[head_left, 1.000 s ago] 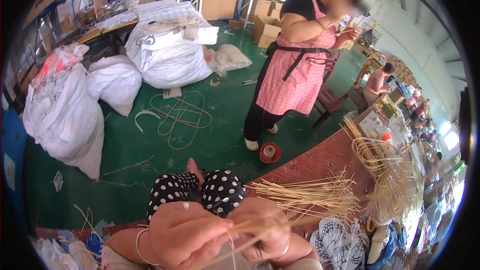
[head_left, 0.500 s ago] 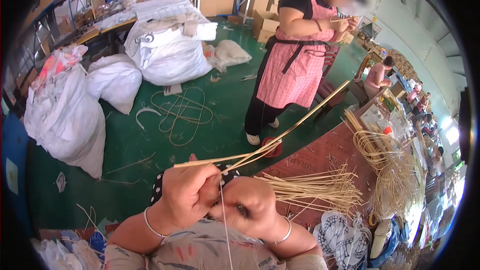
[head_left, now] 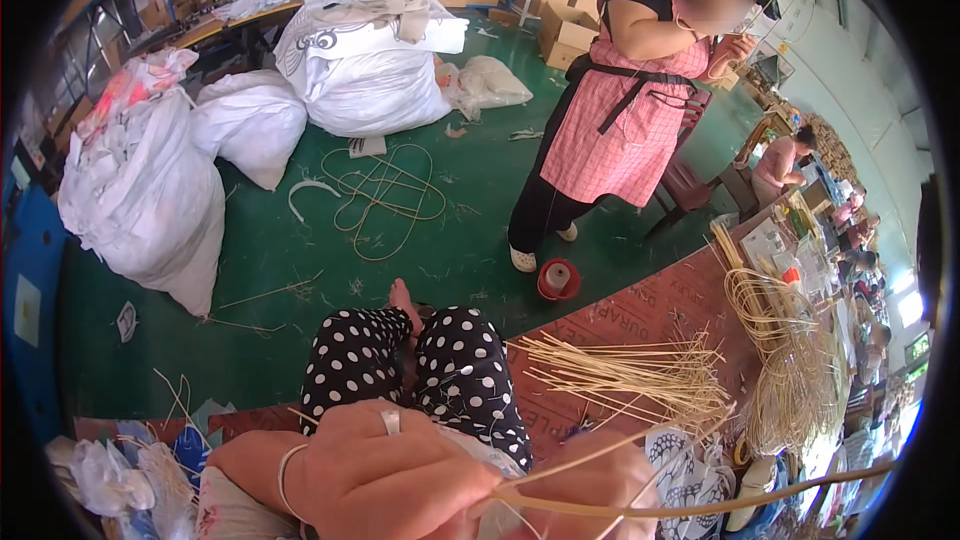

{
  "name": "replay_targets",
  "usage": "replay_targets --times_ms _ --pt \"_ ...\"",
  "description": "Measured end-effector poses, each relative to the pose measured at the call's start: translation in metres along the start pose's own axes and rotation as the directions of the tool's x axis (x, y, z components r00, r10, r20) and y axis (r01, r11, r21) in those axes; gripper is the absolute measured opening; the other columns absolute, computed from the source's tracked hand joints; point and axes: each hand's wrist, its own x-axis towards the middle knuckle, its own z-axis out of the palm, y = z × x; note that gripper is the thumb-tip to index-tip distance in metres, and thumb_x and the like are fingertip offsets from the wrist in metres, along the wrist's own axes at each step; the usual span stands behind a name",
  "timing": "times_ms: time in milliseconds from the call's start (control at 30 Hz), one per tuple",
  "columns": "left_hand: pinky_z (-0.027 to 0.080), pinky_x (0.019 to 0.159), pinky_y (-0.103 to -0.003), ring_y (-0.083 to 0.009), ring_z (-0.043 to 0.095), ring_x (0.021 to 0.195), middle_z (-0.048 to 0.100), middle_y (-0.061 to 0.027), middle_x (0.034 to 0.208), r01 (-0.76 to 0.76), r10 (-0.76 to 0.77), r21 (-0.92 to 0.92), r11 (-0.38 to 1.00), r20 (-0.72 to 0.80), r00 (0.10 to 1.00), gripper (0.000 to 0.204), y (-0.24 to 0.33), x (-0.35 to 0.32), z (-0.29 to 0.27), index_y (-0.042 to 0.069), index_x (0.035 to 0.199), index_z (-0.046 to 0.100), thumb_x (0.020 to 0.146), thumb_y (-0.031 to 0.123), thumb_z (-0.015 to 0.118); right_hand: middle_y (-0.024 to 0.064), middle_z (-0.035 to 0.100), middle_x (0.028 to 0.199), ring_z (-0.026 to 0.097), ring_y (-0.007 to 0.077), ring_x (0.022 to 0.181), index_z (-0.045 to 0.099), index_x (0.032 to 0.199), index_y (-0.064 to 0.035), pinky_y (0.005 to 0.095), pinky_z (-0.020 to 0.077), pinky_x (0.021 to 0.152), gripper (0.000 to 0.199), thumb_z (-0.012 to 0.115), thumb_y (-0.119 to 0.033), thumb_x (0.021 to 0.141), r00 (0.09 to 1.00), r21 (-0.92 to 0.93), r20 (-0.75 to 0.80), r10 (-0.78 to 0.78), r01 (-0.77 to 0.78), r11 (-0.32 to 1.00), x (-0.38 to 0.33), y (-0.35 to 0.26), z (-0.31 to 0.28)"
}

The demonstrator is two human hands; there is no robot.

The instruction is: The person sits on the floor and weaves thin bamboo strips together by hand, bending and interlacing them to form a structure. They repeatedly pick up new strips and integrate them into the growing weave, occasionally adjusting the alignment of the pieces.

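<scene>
Cane strips (head_left: pixel 720 509) run rightward from the left hand (head_left: pixel 395 470), fingers (head_left: pixel 455 480) pinched around them, likely to keep them together; the right hand (head_left: pixel 600 485) is too blurred to tell its grip; loose sticks (head_left: pixel 620 372) lie handily on the bench (head_left: pixel 655 302).

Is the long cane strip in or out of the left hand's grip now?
In: the left hand has its fingers closed at one end of the cane strip, which runs off rightward.
</scene>
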Motion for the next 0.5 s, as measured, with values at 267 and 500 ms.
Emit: replay_targets --times_ms 267,500 --pt "0.037 0.039 -0.025 -0.0167 0.051 0.045 0.056 -0.0088 0.061 0.139 -0.138 0.01 0.99 0.174 0.975 0.011 -0.01 -0.007 -0.01 -0.001 0.077 0.057 0.066 -0.001 0.061 0.0097 0.058 0.072 0.054 0.0256 0.056 0.058 0.085 -0.0032 0.0368 0.0426 0.05 0.022 0.066 -0.006 0.064 0.983 -0.185 -0.185 0.018 -0.052 0.981 -0.017 0.033 0.024" --pt "0.04 0.049 -0.025 -0.0149 0.05 0.052 0.054 -0.0092 0.063 0.394 -0.394 -0.028 0.919 0.024 0.919 0.004 -0.057 -0.024 0.023 -0.003 0.079 0.056 0.078 0.001 0.057 0.0064 0.053 0.066 0.052 0.0222 0.051 0.05 0.082 -0.0057 0.0313 0.0412 0.047 0.026 0.061 0.008 0.063 0.903 -0.318 -0.428 -0.035 -0.114 0.941 -0.023 0.093 0.052"
